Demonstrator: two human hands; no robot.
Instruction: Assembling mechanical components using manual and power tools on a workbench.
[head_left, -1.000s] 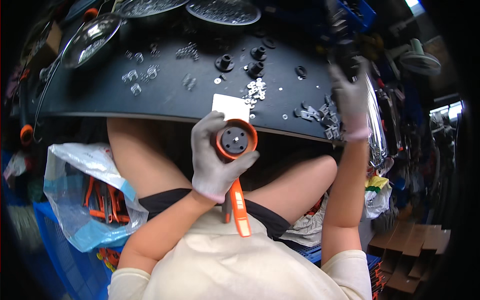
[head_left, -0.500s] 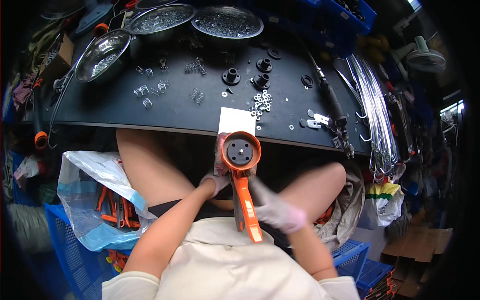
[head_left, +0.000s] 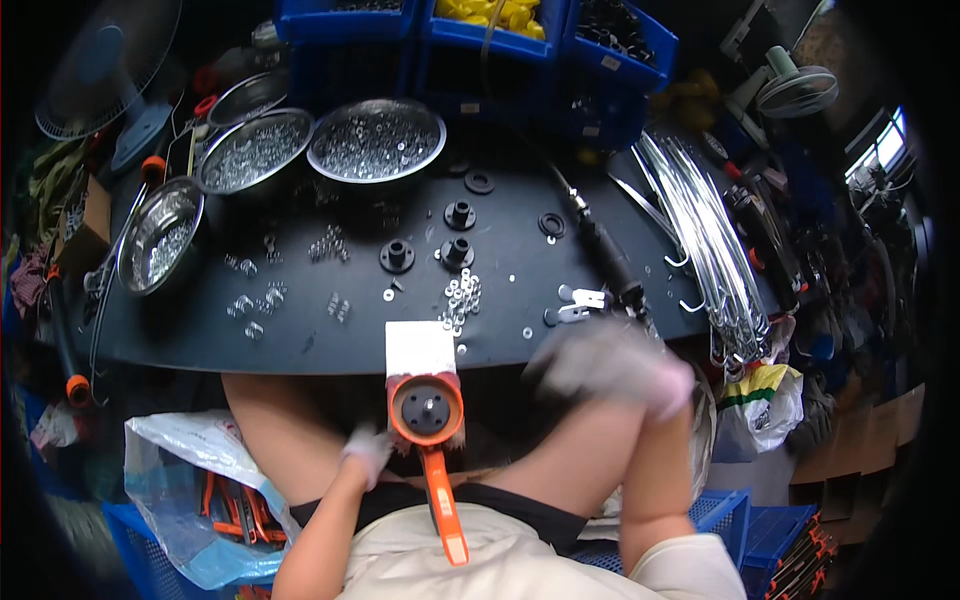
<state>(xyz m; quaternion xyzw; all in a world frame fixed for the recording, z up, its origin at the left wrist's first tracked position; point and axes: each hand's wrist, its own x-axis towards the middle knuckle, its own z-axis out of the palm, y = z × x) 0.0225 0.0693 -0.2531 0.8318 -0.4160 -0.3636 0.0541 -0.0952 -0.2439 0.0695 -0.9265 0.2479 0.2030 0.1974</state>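
Note:
An orange tool (head_left: 428, 408) that looks like a caulking gun stands at the table's front edge. Its round orange cup faces me with a black disc and central bolt inside, and its long orange handle points down at my lap. My left hand (head_left: 369, 452), gloved and smeared, is just left of the tool below the cup; whether it touches is unclear. Over the table's front right edge, my gloved right hand (head_left: 610, 368) is strongly blurred at the lower end of a black power screwdriver (head_left: 612, 258). Its fingers cannot be made out. A white block (head_left: 420, 346) sits behind the cup.
Small white nuts (head_left: 462, 298), black flanged parts (head_left: 397, 256) and springs (head_left: 328, 243) lie on the black table. Metal bowls (head_left: 376, 140) of small hardware stand at the back left. Hooked metal rods (head_left: 700, 240) lie right. A plastic bag (head_left: 190, 450) holds orange parts.
My right hand has left the orange handle and moved right and up to the power screwdriver. My left hand has drawn slightly away from the tool. The view has shifted.

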